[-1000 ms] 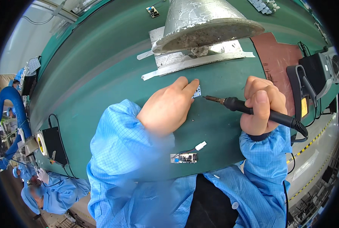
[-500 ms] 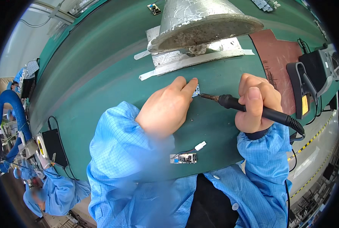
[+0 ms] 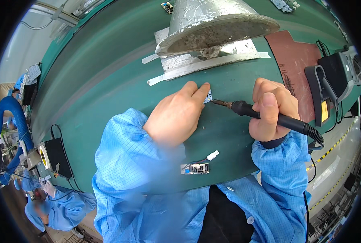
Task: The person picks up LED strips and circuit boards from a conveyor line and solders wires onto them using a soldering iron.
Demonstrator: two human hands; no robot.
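Soldering appears to be the step in hand. The small circuit board (image 3: 208, 97) lies on the green mat (image 3: 233, 137), nearer than the silver cone (image 3: 221, 20). The left hand (image 3: 175, 114) covers its left side, fingers close together; whether they pinch it cannot be told. The right hand (image 3: 274, 108) curls closed around a soldering iron (image 3: 243, 109), tip at the board's right edge. Next likely calls for a motionless board and precise tip contact.
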